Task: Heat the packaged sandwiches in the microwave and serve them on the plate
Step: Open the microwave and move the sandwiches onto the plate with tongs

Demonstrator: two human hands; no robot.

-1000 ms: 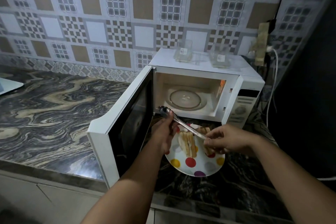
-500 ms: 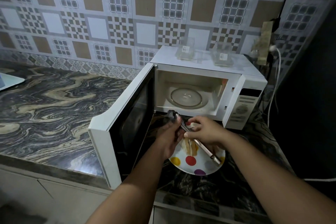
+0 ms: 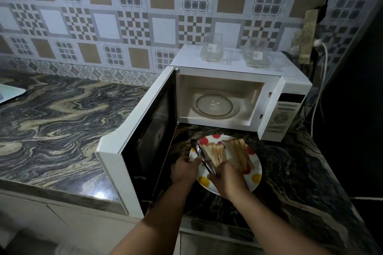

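A white plate (image 3: 256, 178) with coloured dots lies on the counter in front of the open microwave (image 3: 290, 109). Two toasted sandwiches stand on it, one on the left (image 3: 214, 152) and one on the right (image 3: 238, 154). Metal tongs (image 3: 200, 154) lie slanted along the left sandwich. My right hand (image 3: 228, 181) grips their near end over the plate. My left hand (image 3: 183, 170) is at the plate's left rim, fingers curled onto the tongs' middle. Only the bare glass turntable (image 3: 214, 105) shows inside the microwave.
The microwave door (image 3: 132, 141) swings out left, close to my left forearm. Two clear empty packages (image 3: 211, 49) (image 3: 256, 54) sit on top of the microwave. A marbled counter (image 3: 51, 122) runs left. A socket with cables (image 3: 317, 47) hangs at the right wall.
The tongs came down from in front of the microwave opening onto the plate. Both hands dropped toward me, and the right hand slid to the tongs' near end, uncovering both sandwiches.
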